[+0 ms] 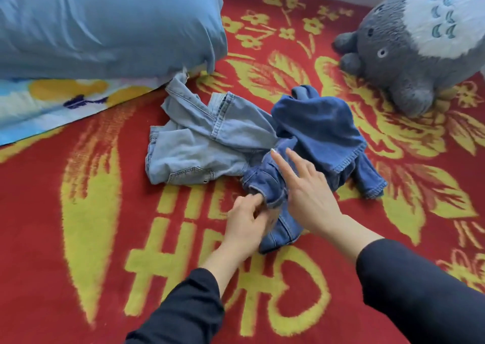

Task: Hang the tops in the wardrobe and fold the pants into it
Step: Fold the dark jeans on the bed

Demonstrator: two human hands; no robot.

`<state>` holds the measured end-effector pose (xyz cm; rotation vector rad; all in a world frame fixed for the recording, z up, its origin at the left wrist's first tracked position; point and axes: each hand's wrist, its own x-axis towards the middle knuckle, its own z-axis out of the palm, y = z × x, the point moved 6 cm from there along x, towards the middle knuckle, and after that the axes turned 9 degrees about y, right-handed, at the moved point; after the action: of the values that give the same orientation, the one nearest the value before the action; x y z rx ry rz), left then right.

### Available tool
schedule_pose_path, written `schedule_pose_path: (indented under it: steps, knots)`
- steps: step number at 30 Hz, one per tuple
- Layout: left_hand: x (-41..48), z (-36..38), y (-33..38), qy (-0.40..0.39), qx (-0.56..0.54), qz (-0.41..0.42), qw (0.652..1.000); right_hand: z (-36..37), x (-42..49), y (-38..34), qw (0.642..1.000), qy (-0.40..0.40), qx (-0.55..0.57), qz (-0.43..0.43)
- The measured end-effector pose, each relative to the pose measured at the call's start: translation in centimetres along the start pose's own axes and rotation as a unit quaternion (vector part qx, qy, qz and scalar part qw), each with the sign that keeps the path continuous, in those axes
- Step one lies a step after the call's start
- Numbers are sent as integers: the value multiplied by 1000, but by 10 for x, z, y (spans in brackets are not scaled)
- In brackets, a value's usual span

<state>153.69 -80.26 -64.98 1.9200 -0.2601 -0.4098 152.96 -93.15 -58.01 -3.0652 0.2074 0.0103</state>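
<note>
This crumpled denim, I judge, is asking to be pulled taut at its edge and smoothed flat before any fold. The left hand [244, 223] is pinching the near edge of the dark blue jeans [320, 128]. The right hand [309, 199] is resting on them, fingers [279, 160] straight and spread. The jeans are lying on the red blanket [78, 212], a pale denim garment [194, 147] touching them at ten o'clock.

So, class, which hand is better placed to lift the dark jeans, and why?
Left. The left hand pinches the dark jeans at their near edge; the right hand only rests on them, fingers straight.
</note>
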Motion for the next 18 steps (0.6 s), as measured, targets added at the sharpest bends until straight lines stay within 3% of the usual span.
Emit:
schedule_pose_path:
  steps: [3,6,10,14,18]
  knots:
    - [-35,7,20,5,92,104,990,-9,4,-2,987,-18,-105,-120]
    - [-46,11,12,-48,103,67,991,-8,-11,15,977,-117,-120,-136]
    - [-55,7,13,-78,48,-42,995,-33,-43,46,996,-86,11,-8]
    - [-56,3,2,-59,-1,-209,976,-73,-86,80,984,-33,118,132]
    - [-73,26,18,-141,115,-176,967,-104,-126,107,945,-2,229,233]
